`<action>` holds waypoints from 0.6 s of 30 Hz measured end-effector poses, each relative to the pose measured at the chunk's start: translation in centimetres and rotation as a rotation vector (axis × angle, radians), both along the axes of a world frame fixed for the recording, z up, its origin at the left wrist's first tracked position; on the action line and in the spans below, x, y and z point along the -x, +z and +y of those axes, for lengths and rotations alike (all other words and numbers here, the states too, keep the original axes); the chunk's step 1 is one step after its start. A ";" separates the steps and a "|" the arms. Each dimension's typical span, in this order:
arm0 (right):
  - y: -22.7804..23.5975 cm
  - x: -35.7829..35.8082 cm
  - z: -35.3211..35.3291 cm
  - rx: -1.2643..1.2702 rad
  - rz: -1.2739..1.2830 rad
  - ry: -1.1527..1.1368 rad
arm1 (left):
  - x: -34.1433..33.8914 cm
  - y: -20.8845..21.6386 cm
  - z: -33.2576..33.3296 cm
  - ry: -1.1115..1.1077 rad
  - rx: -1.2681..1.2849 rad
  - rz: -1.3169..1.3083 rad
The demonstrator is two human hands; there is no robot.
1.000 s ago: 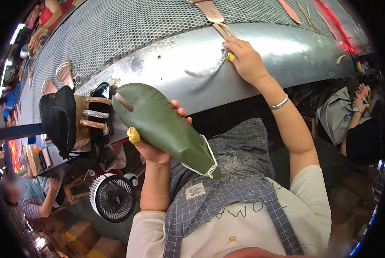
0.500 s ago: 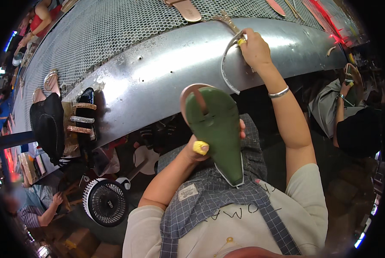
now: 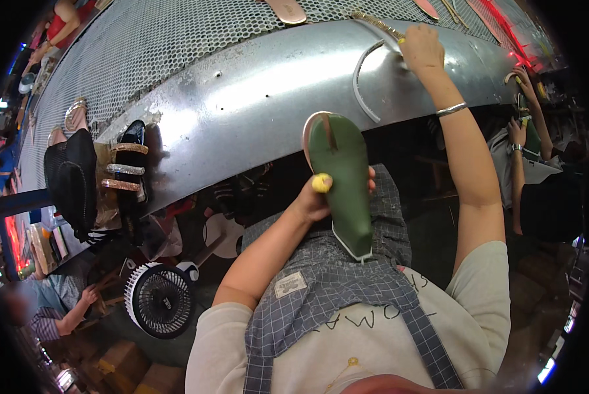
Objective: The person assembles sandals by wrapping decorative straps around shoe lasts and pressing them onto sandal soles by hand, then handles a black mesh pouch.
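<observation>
Two hands are at work in the single head view. The left hand (image 3: 315,200), a yellow cap on its thumb, is clenched around a green shoe last (image 3: 345,184) carrying a pale sandal sole, held upright in front of the checked apron (image 3: 347,289), toe end pointing up toward the curved metal table (image 3: 242,98). A second ago the last lay tilted, toe out to the person's left; half a second ago it had swung nearly upright, and now it sits higher and closer to the table edge, so the work piece has been turned to face the far hand.

The right hand (image 3: 420,46) is stretched out over the table's far edge, fingers closed on a thin curved grey strap (image 3: 363,82) that lies in an arc on the metal. It has moved further up and away than before, and the strap has come with it.

To the left stand sandals with glittering bands (image 3: 125,167); a small fan (image 3: 159,300) sits below. Another person's hands (image 3: 521,98) work at the right.
</observation>
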State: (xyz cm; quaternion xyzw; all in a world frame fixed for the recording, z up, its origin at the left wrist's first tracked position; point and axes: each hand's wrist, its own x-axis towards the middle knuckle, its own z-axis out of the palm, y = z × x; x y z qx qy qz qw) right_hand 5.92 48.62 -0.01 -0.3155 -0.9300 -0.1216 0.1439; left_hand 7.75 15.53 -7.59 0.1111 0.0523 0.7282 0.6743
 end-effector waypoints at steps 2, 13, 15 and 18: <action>-0.3 -1.0 0.6 -0.208 0.217 0.131 | 0.2 -0.7 0.3 -0.008 -0.014 -0.027; -0.4 -3.6 -3.2 0.236 0.923 0.281 | 0.7 -0.7 0.0 -0.066 -0.052 -0.147; 1.7 -4.8 -5.9 0.763 1.133 0.402 | 2.4 -1.9 -2.8 -0.014 0.302 0.015; 6.8 -9.6 -12.4 1.204 0.906 0.440 | 4.5 1.0 -6.7 0.207 0.838 0.878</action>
